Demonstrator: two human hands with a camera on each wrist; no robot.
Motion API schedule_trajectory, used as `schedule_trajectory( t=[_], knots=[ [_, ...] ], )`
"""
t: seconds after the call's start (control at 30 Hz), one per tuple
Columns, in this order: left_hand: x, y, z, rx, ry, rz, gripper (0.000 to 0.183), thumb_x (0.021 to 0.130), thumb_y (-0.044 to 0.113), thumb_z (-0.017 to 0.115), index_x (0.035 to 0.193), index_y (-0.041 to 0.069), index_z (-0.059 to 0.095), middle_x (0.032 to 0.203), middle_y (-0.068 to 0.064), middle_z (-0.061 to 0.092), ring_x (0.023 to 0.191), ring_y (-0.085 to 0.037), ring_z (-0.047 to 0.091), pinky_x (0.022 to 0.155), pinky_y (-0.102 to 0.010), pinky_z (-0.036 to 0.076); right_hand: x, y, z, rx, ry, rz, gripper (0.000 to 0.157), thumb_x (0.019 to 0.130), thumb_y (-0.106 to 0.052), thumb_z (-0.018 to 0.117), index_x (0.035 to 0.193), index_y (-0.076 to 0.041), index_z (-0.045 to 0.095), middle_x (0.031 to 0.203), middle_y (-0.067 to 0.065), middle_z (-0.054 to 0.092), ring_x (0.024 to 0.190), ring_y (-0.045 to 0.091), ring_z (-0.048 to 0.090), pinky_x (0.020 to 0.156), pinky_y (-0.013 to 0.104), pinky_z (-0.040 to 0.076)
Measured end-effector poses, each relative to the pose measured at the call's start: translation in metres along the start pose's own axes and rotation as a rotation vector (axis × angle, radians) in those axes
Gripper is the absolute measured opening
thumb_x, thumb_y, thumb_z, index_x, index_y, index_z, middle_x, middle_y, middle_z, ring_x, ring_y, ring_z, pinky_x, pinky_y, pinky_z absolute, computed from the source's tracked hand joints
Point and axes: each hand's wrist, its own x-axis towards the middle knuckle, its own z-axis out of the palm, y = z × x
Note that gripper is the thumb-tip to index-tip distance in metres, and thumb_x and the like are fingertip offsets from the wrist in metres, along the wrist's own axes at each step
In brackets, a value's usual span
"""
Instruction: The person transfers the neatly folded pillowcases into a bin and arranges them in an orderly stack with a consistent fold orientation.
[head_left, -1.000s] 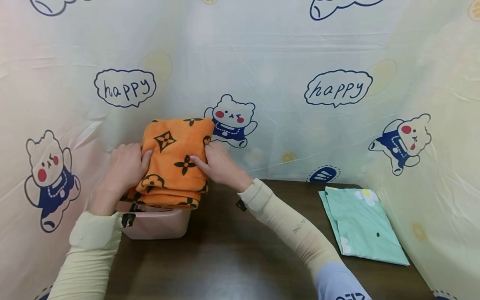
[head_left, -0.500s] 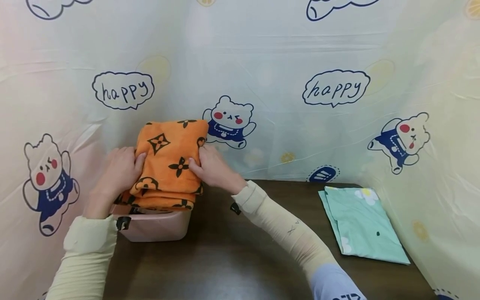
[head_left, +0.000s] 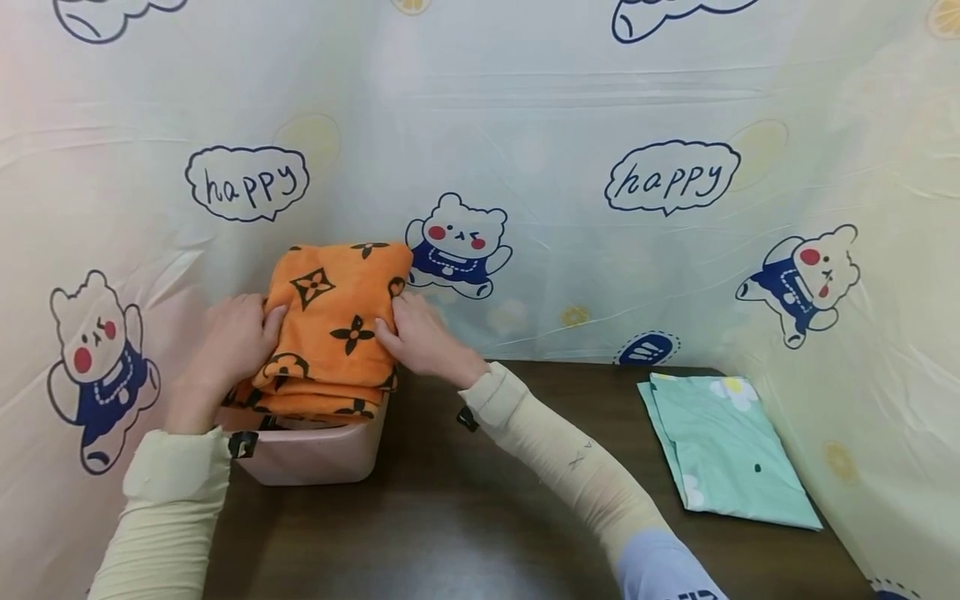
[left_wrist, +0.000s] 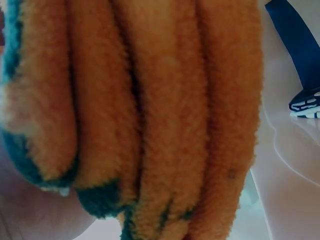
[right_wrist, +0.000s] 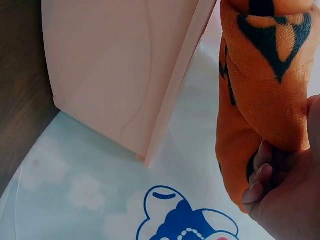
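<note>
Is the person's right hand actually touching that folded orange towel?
Touching. The right wrist view shows the right hand with fingers curled under the folded orange towel; the head view shows it gripping the towel's right edge.

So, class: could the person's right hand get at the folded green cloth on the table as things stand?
Probably yes, once freed: the right hand grips the orange towel, but bare table lies between it and the green cloth.
</note>
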Motion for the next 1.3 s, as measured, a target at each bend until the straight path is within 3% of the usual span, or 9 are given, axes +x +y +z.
schedule_trajectory(
  t=[0.17, 0.5, 0.9, 1.03, 1.13, 1.3],
  knots=[
    [-0.001, -0.006, -0.003, 0.011, -0.006, -0.020, 0.044, 0.099, 0.032, 0.037, 0.082, -0.005, 0.054, 0.073, -0.022, 0.054, 0.070, -0.039, 0.052, 0.062, -0.049, 0.036, 0.005, -0.002, 0.006, 0.018, -0.011, -0.017, 0.034, 0.098, -0.039, 0.034, 0.095, -0.009, 0.050, 0.090, 0.002, 0.048, 0.087, 0.016, 0.046, 0.076, 0.026, 0.038],
    [-0.003, -0.015, -0.007, 0.033, 0.003, -0.014, 0.046, 0.099, 0.033, 0.037, 0.070, 0.000, 0.048, 0.062, -0.019, 0.050, 0.064, -0.041, 0.050, 0.058, -0.049, 0.034, 0.010, -0.005, 0.010, 0.068, -0.062, -0.014, 0.043, 0.098, -0.043, 0.032, 0.110, -0.006, 0.049, 0.099, 0.001, 0.045, 0.089, 0.015, 0.043, 0.079, 0.025, 0.036],
    [-0.007, -0.022, 0.000, 0.056, -0.025, -0.023, 0.043, 0.099, 0.030, 0.036, 0.073, -0.002, 0.049, 0.066, -0.021, 0.052, 0.068, -0.043, 0.050, 0.060, -0.051, 0.034, 0.013, -0.007, 0.019, -0.051, -0.071, -0.033, 0.039, 0.099, -0.043, 0.029, 0.091, -0.011, 0.049, 0.090, 0.002, 0.046, 0.087, 0.018, 0.038, 0.078, 0.027, 0.031],
    [-0.009, -0.022, 0.002, 0.060, -0.023, -0.038, 0.043, 0.099, 0.030, 0.036, 0.076, -0.003, 0.049, 0.068, -0.021, 0.052, 0.070, -0.043, 0.050, 0.060, -0.050, 0.033, 0.013, -0.009, 0.024, -0.079, -0.081, -0.005, 0.041, 0.099, -0.045, 0.026, 0.092, -0.012, 0.049, 0.112, 0.007, 0.054, 0.112, 0.022, 0.041, 0.094, 0.031, 0.033],
    [-0.010, -0.022, 0.003, 0.077, -0.009, -0.047, 0.042, 0.099, 0.030, 0.037, 0.077, -0.004, 0.050, 0.070, -0.023, 0.053, 0.070, -0.043, 0.050, 0.059, -0.049, 0.034, 0.013, -0.010, 0.028, -0.088, -0.085, 0.011, 0.042, 0.099, -0.045, 0.024, 0.094, -0.012, 0.051, 0.130, 0.010, 0.049, 0.134, 0.026, 0.027, 0.106, 0.038, 0.026],
    [-0.010, -0.025, 0.006, 0.105, 0.004, -0.055, 0.041, 0.099, 0.028, 0.037, 0.079, -0.006, 0.050, 0.074, -0.025, 0.053, 0.073, -0.044, 0.049, 0.061, -0.050, 0.034, 0.016, -0.011, 0.031, -0.106, -0.103, 0.021, 0.047, 0.099, -0.045, 0.022, 0.104, -0.009, 0.053, 0.135, 0.010, 0.045, 0.140, 0.024, 0.016, 0.109, 0.041, 0.023]
  ],
)
